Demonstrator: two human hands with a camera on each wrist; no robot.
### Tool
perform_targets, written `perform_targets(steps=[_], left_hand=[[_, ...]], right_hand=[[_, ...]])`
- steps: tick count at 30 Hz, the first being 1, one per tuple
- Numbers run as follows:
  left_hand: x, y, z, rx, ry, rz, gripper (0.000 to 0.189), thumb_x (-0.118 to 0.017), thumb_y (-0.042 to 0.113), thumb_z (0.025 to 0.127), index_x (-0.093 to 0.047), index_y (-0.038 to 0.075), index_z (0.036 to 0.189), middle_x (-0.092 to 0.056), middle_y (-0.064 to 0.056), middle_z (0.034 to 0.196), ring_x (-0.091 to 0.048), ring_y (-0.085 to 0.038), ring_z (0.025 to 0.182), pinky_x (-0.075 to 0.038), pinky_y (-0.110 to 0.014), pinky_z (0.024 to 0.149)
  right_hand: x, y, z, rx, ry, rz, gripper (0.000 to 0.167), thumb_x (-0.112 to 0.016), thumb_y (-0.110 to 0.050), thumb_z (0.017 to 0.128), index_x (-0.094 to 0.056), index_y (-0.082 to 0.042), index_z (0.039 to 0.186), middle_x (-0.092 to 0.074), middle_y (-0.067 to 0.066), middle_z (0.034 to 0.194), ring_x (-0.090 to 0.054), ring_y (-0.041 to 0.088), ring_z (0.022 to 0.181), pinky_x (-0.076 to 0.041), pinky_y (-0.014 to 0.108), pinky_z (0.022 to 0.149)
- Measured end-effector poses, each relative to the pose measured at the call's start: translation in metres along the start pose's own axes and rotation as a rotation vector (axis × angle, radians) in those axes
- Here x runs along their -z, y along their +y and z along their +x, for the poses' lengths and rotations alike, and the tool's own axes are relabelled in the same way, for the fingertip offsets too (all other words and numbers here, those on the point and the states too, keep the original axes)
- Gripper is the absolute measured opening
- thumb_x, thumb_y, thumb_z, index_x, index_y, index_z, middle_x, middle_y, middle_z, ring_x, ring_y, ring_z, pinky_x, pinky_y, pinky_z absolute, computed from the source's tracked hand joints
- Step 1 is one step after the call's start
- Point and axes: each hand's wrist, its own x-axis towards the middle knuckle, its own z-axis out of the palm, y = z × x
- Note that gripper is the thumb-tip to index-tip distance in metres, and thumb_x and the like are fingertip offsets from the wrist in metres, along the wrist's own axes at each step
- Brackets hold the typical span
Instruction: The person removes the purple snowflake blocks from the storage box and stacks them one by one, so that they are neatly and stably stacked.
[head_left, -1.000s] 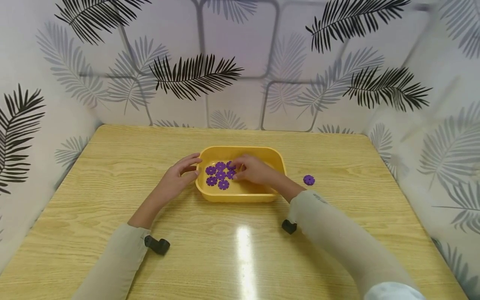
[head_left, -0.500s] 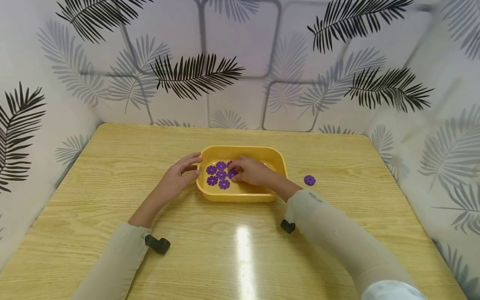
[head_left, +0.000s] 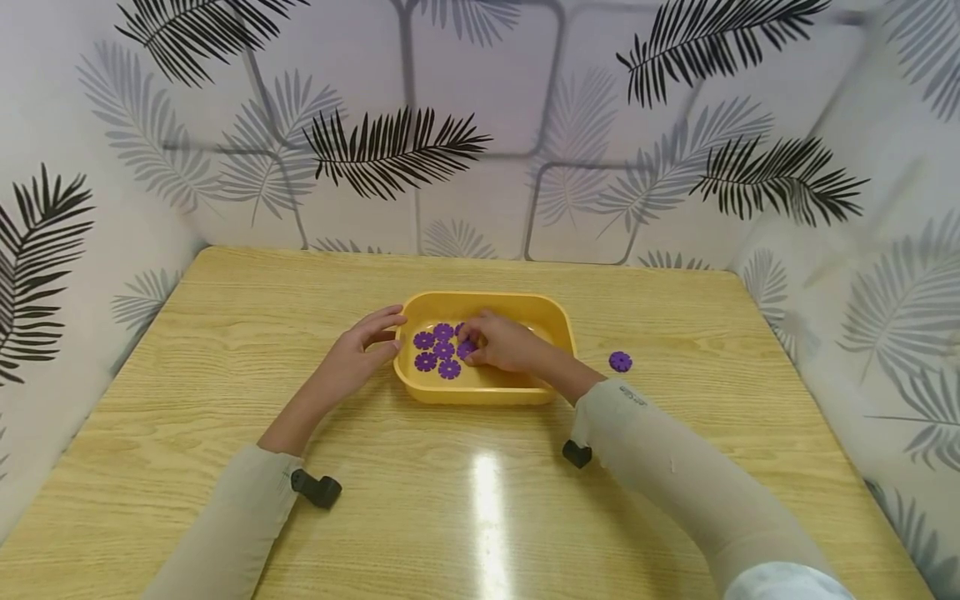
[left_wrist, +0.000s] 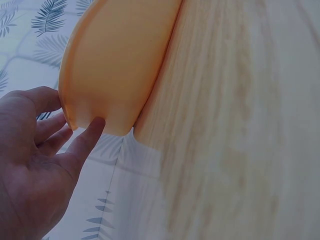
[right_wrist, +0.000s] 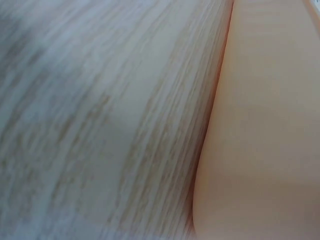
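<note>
A yellow plastic tub [head_left: 517, 395] stands on the wooden table, with several purple snowflake building discs [head_left: 443, 350] lying flat in its left half. My left hand [head_left: 351, 360] holds the tub's left end. In the left wrist view, the thumb of the left hand [left_wrist: 47, 165] lies on the outer wall and the index finger bends at the rim. Inside the tub my right hand [head_left: 504, 342] pinches a purple disc [head_left: 467, 348] with curled fingers, which partly cover it and a disc behind it. The right wrist view shows only the tub's outer wall [right_wrist: 265, 125] and the tabletop.
Another purple disc [head_left: 620, 361] lies on the table [head_left: 675, 317] to the right of the tub, possibly stacked. The table's back edge meets a wall [head_left: 480, 200] with a leaf pattern. A black wrist camera [head_left: 316, 489] sits on each sleeve.
My right fingers have shifted slightly at the discs on the right of the cluster and now close on one. The left hand stays at the tub's end, and the other discs have not moved.
</note>
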Motion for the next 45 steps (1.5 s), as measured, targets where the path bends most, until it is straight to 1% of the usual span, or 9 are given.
perform_targets(steps=[5, 14, 22, 25, 29, 32, 36, 41, 45], left_hand=[[-0.0004, 0.0008, -0.0006, 0.002, -0.001, -0.001, 0.048, -0.055, 0.021, 0.105, -0.047, 0.006, 0.150, -0.029, 0.002, 0.165, -0.042, -0.035, 0.143, -0.043, -0.051, 0.113], [-0.0005, 0.0011, -0.0005, 0.006, 0.003, -0.003, 0.048, -0.055, 0.021, 0.105, -0.047, 0.006, 0.149, -0.029, 0.002, 0.165, -0.043, -0.035, 0.142, -0.043, -0.051, 0.113], [-0.0006, 0.0031, -0.0010, 0.008, 0.000, -0.003, 0.048, -0.055, 0.021, 0.105, -0.047, 0.005, 0.150, -0.029, 0.002, 0.165, -0.042, -0.035, 0.142, -0.043, -0.052, 0.114], [-0.0008, 0.0028, -0.0008, 0.010, 0.001, -0.002, 0.048, -0.055, 0.021, 0.105, -0.047, 0.006, 0.150, -0.029, 0.001, 0.165, -0.042, -0.035, 0.142, -0.042, -0.052, 0.114], [-0.0007, 0.0024, -0.0009, 0.012, 0.004, -0.001, 0.049, -0.056, 0.023, 0.104, -0.047, 0.006, 0.150, -0.029, 0.002, 0.165, -0.042, -0.035, 0.142, -0.042, -0.052, 0.115], [-0.0006, 0.0024, -0.0012, 0.012, 0.004, -0.001, 0.049, -0.056, 0.023, 0.104, -0.048, 0.006, 0.149, -0.029, 0.002, 0.165, -0.042, -0.035, 0.142, -0.042, -0.052, 0.114], [-0.0005, 0.0024, -0.0009, 0.015, 0.003, -0.003, 0.048, -0.055, 0.023, 0.105, -0.048, 0.007, 0.149, -0.029, 0.002, 0.165, -0.042, -0.035, 0.142, -0.042, -0.053, 0.114], [-0.0006, 0.0020, -0.0001, 0.017, 0.005, 0.002, 0.048, -0.056, 0.023, 0.105, -0.048, 0.008, 0.149, -0.029, 0.003, 0.165, -0.042, -0.034, 0.142, -0.043, -0.052, 0.114], [-0.0006, 0.0014, 0.0001, 0.017, 0.006, 0.000, 0.047, -0.056, 0.022, 0.104, -0.049, 0.008, 0.149, -0.030, 0.003, 0.165, -0.043, -0.034, 0.142, -0.043, -0.052, 0.114]], right_hand=[[0.0004, -0.0001, -0.0009, 0.009, -0.002, -0.035, 0.029, -0.073, -0.021, 0.094, -0.065, -0.012, 0.121, -0.062, 0.005, 0.110, -0.056, 0.021, 0.101, -0.051, 0.035, 0.095], [0.0018, 0.0019, -0.0018, 0.003, -0.010, -0.056, 0.030, -0.072, -0.026, 0.095, -0.065, -0.014, 0.122, -0.064, 0.002, 0.109, -0.057, 0.019, 0.100, -0.051, 0.036, 0.095], [0.0027, 0.0063, -0.0038, 0.020, -0.023, -0.043, 0.030, -0.071, -0.030, 0.095, -0.065, -0.019, 0.122, -0.067, 0.003, 0.106, -0.060, 0.019, 0.096, -0.052, 0.036, 0.089], [0.0041, 0.0068, -0.0051, 0.022, -0.040, -0.026, 0.033, -0.072, -0.029, 0.094, -0.065, -0.019, 0.125, -0.067, 0.004, 0.110, -0.060, 0.020, 0.100, -0.052, 0.037, 0.093], [0.0062, 0.0067, -0.0066, 0.021, -0.066, -0.009, 0.036, -0.074, -0.023, 0.093, -0.066, -0.016, 0.128, -0.066, 0.004, 0.112, -0.059, 0.021, 0.103, -0.052, 0.037, 0.098], [0.0063, 0.0075, -0.0065, 0.026, -0.075, -0.011, 0.035, -0.074, -0.021, 0.093, -0.067, -0.015, 0.127, -0.066, 0.004, 0.111, -0.059, 0.020, 0.102, -0.052, 0.036, 0.098], [0.0060, 0.0080, -0.0063, 0.036, -0.079, -0.015, 0.034, -0.074, -0.021, 0.093, -0.068, -0.013, 0.126, -0.067, 0.004, 0.112, -0.059, 0.020, 0.103, -0.052, 0.036, 0.097], [0.0066, 0.0082, -0.0072, 0.041, -0.067, -0.029, 0.034, -0.074, -0.022, 0.093, -0.068, -0.013, 0.126, -0.063, 0.006, 0.116, -0.059, 0.022, 0.106, -0.052, 0.036, 0.097], [0.0085, 0.0067, -0.0095, 0.040, -0.049, -0.008, 0.033, -0.075, -0.021, 0.093, -0.070, -0.012, 0.124, -0.059, 0.007, 0.117, -0.058, 0.023, 0.106, -0.052, 0.036, 0.096]])
